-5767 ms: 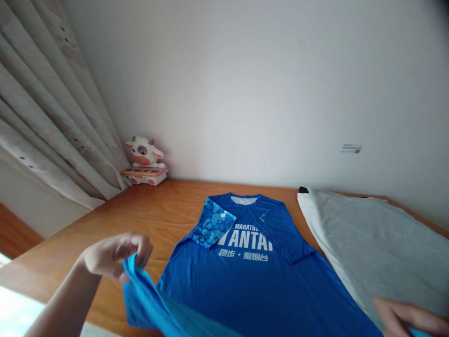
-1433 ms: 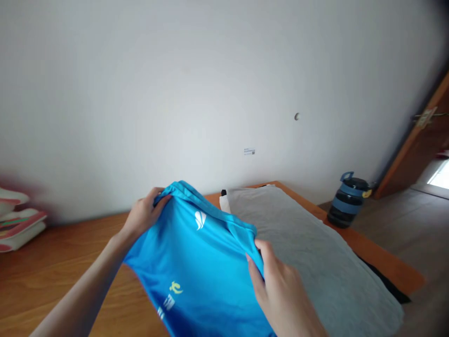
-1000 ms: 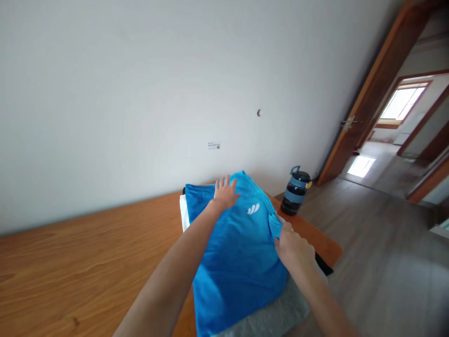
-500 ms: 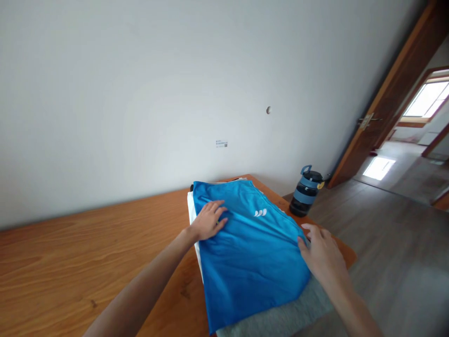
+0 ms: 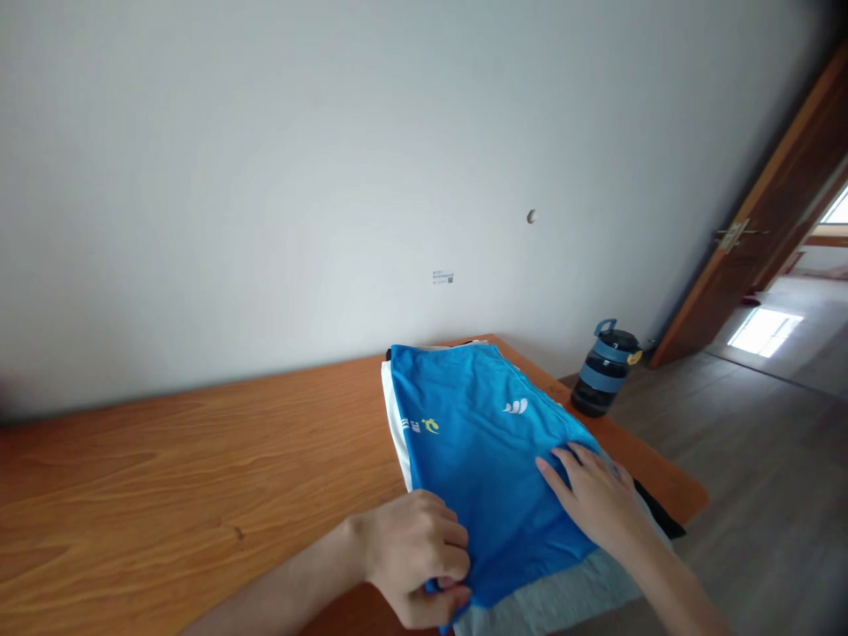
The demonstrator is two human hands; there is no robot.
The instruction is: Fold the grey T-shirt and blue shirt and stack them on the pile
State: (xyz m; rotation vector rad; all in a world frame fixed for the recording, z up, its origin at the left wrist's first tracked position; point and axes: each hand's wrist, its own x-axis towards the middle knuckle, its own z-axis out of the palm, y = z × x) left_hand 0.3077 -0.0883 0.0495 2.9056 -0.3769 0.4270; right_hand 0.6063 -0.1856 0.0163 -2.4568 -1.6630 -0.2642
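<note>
A folded blue shirt with a white leaf-like mark and a small yellow logo lies on a pile of clothes. My left hand is closed on the shirt's near left corner, with a bit of blue cloth showing between thumb and fingers. Resting on the shirt's right side, my right hand has its fingers spread and laid on the fabric. Beneath the shirt, grey cloth shows along the near side and white cloth along the left. A black piece of cloth sticks out at the right.
The clothes lie on a wooden table against a white wall. A dark bottle with blue bands stands by the table's right edge. Beyond are a grey floor and an open wooden door.
My left hand has moved from the shirt's upper left down to its near left corner and closed on it. My right hand now lies flatter on the shirt. The view has turned slightly left.
</note>
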